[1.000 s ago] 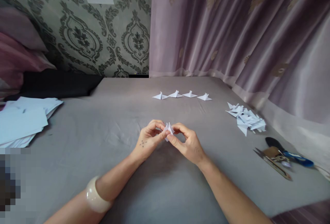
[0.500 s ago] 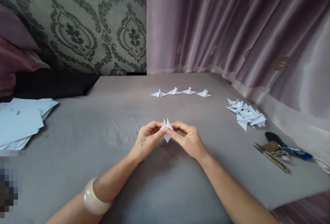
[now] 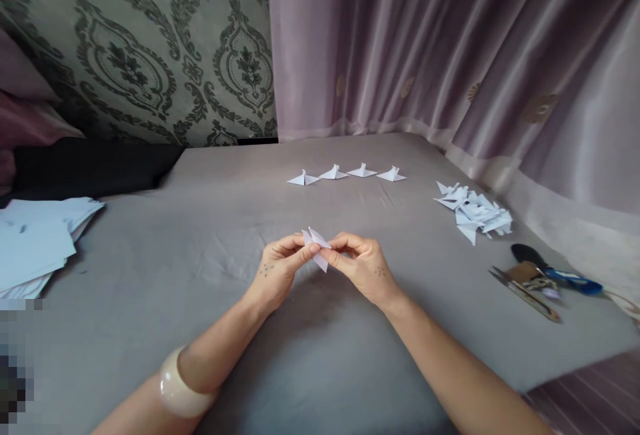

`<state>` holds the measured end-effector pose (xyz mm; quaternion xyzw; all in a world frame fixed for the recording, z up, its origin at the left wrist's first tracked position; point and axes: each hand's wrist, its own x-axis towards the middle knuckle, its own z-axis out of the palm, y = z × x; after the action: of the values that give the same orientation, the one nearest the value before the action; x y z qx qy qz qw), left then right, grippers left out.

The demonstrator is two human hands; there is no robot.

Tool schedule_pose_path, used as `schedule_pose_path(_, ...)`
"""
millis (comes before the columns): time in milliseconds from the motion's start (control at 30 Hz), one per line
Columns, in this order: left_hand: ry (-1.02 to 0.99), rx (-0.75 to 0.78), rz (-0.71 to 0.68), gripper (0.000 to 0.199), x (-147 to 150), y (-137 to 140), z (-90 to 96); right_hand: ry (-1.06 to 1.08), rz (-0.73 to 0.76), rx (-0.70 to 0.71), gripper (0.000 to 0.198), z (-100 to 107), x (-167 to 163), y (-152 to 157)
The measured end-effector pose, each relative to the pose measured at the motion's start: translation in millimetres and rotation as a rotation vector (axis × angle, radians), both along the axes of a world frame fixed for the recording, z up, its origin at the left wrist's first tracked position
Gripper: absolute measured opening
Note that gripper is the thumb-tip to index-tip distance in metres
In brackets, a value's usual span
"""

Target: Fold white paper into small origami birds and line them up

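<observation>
Between my two hands is a small folded white paper crane [image 3: 321, 262], with narrow points sticking up and a wider tip hanging down. My left hand [image 3: 280, 263] pinches its left side between thumb and fingers. From the right, my right hand [image 3: 364, 263] pinches a point of the paper at its edge. Both thumbs face me, and the fingers behind the paper are partly hidden. Beyond my hands, several finished paper cranes [image 3: 304, 178] stand in a row with wings spread on the grey sheet [image 3: 210, 221].
At right lies a heap of folded white paper pieces [image 3: 480, 211]. Nearer are scissors [image 3: 525, 295] and a blue-handled tool [image 3: 575, 281] beside a brown piece. A stack of white paper [image 3: 35, 241] and black cloth [image 3: 95, 165] lie left. A curtain [image 3: 360, 48] hangs behind.
The paper crane has tilted to the left in my fingers, and its upright points now lean apart. My right fingers have shifted onto its right point. The whole view has turned slightly.
</observation>
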<state>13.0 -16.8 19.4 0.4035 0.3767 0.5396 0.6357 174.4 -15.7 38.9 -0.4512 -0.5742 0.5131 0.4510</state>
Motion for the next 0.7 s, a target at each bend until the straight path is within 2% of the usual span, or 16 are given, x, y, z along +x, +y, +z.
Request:
schedule_pose_path(233, -0.039, -0.091, -0.025, 0.011, 0.8, 1.4, 1.0, 0.155, 0.028, -0.202, 0.02, -6.5, 1.5, 2.6)
schedule_pose_path(333, -0.054, -0.105, -0.029, 0.013, 1.7, 0.5, 1.6, 0.207, 0.017, -0.243, 0.02, -10.8, -1.8, 2.8)
schedule_pose_path(400, -0.016, -0.092, -0.002, 0.014, 1.8, -0.5, 2.8, 0.182, -0.001, -0.224, 0.021, -11.6, -3.3, 2.5)
schedule_pose_path(500, 0.12, -0.033, 0.022, 0.015, 1.0, -1.9, 6.2, 0.095, -0.052, -0.104, 0.023, -8.5, -2.0, 2.5)
schedule_pose_path(600, 0.256, 0.031, -0.026, 0.018, 0.1, -3.1, 9.0, 0.037, -0.018, 0.009, 0.027, -2.8, 1.4, 2.5)
schedule_pose_path(700, 0.331, 0.098, -0.078, 0.022, -0.3, -4.3, 8.3, 0.006, 0.027, 0.052, 0.017, 0.6, 2.8, 1.8)
